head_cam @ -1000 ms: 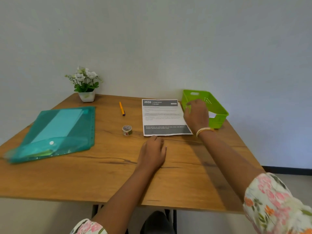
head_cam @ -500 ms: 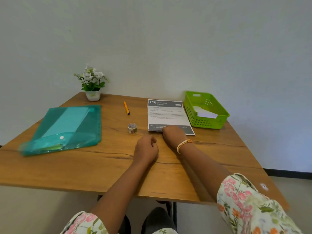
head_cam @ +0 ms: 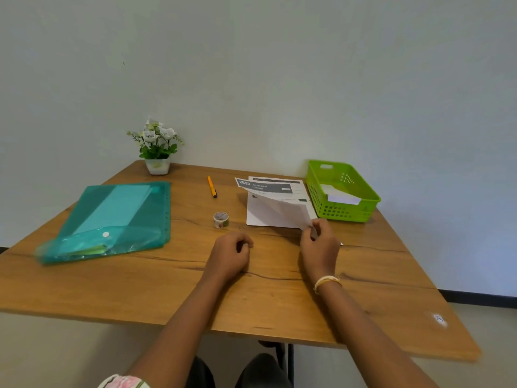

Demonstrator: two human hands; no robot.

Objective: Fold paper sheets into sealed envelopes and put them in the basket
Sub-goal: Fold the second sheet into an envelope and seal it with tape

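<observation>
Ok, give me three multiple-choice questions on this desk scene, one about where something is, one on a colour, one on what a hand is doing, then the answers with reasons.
1. Where does the tape roll stand on the table?
A. inside the basket
B. between the folder and the paper sheet
C. on top of the plant pot

2. What colour is the basket?
A. green
B. red
C. black

3. What is the right hand doing?
A. lying flat on the folder
B. holding the pen
C. pinching a lifted corner of the paper sheet

Answers:
1 B, the roll sits on bare wood with the teal folder to its left and the sheet to its right.
2 A, its perforated walls are bright green.
3 C, the sheet's near corner is raised off the table between the fingers; the left hand holds nothing.
</observation>
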